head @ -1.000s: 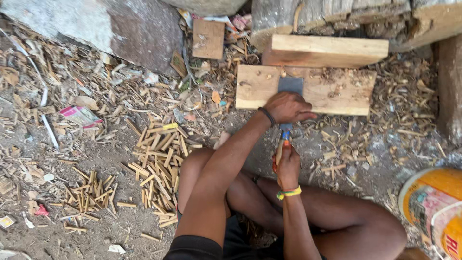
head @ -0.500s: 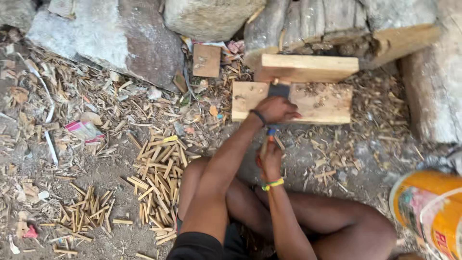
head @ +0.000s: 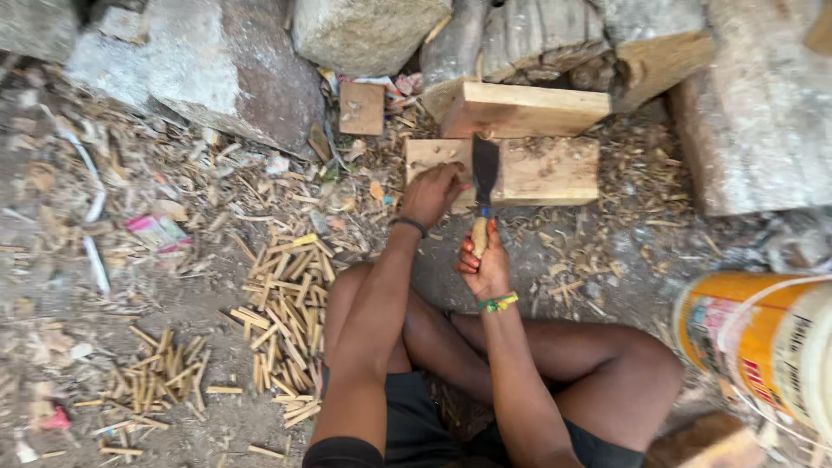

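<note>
I sit cross-legged on the ground. My right hand [head: 485,264] grips the wooden handle of a dark-bladed chopping knife [head: 484,169], whose blade points away from me over a pale wooden block [head: 546,169]. My left hand [head: 431,192] rests closed at the block's near left edge, beside the blade; whatever it pinches is hidden under the fingers. A second, longer wooden block [head: 529,108] lies just beyond the first.
Piles of short split sticks [head: 286,303] lie left of my knee, with a smaller pile [head: 165,373] further left. Large grey rocks [head: 225,69] and logs line the far side. An orange bucket [head: 763,347] stands at right. Wood chips litter the ground.
The view has shifted a little. The knife blade has risen and now shows clearly above the block, where before my left hand covered most of it.
</note>
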